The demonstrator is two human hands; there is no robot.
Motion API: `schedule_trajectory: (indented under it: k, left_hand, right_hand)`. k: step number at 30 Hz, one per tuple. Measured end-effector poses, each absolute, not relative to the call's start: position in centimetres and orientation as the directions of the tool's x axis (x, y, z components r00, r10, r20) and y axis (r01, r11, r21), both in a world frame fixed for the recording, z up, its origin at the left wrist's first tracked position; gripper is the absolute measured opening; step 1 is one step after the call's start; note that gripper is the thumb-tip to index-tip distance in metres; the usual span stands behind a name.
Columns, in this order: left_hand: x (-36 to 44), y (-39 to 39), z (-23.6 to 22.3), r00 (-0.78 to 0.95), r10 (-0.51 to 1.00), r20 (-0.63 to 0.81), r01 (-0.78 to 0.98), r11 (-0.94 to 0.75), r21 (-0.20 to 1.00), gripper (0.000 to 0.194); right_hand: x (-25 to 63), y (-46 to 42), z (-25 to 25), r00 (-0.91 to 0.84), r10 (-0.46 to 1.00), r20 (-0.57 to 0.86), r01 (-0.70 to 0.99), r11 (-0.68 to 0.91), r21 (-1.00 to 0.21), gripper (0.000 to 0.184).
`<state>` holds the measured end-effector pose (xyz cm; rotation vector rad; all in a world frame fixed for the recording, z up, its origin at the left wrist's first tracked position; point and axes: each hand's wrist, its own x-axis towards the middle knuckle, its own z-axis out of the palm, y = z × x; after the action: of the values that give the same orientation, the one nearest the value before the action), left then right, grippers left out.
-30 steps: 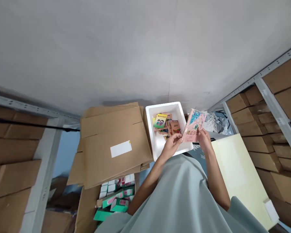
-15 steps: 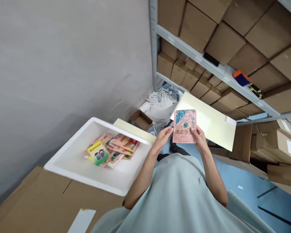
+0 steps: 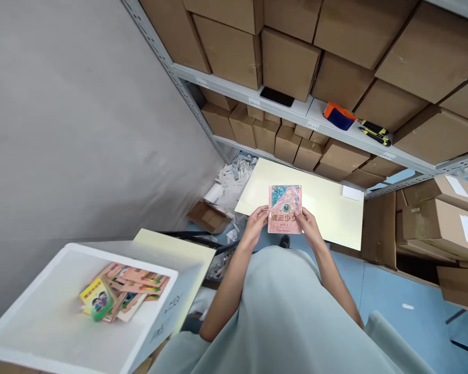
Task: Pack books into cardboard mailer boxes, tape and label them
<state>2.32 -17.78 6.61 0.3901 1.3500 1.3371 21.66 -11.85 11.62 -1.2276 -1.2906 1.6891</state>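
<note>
A pink book (image 3: pixel 285 209) with a blue-and-pink illustrated cover is held upright in front of me, its cover facing up at me. My left hand (image 3: pixel 257 224) grips its left edge, and my right hand (image 3: pixel 309 225) grips its right edge with the thumb on the cover. Beyond the book lies a pale yellow tabletop (image 3: pixel 335 221). To my lower left stands a white foam box (image 3: pixel 35 311) with several small books (image 3: pixel 125 285) heaped inside, a yellow-and-green one (image 3: pixel 97 298) on top.
Metal shelving (image 3: pixel 234 93) packed with cardboard boxes runs along the far side, holding an orange-and-blue tape dispenser (image 3: pixel 339 116) and yellow-black cutters (image 3: pixel 374 133). An open carton (image 3: pixel 209 216) and scrap paper (image 3: pixel 234 179) lie by the wall. More cartons (image 3: pixel 437 223) are stacked at right.
My view has swung to the right, so the foam box sits lower left and more of the shelving shows. Both hands still hold the pink book, now over the tabletop's near edge.
</note>
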Motion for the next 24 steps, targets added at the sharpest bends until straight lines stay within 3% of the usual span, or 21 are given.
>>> schedule_trajectory:
  k: [10, 16, 20, 24]
  left_hand:
    - [6.3, -12.4, 8.9, -0.138, 0.821, -0.554, -0.516, 0.418, 0.747, 0.060]
    - [6.2, -9.5, 8.7, -0.035, 0.820, -0.571, -0.482, 0.486, 0.729, 0.060]
    - [5.6, -7.4, 9.4, 0.071, 0.845, -0.530, -0.443, 0.503, 0.742, 0.059]
    - [4.7, -6.4, 9.9, -0.022, 0.887, -0.462, -0.398, 0.416, 0.817, 0.058]
  right_hand:
    - [27.3, -7.4, 10.1, -0.263, 0.891, -0.370, -0.119, -0.410, -0.904, 0.050]
    - [27.1, -7.1, 9.4, -0.187, 0.899, -0.397, -0.156, -0.426, -0.891, 0.057]
    - [27.1, -6.9, 9.3, -0.029, 0.927, -0.374, -0.050, -0.375, -0.926, 0.065]
    - [26.2, -6.8, 10.0, 0.250, 0.953, -0.170, 0.191, -0.221, -0.956, 0.063]
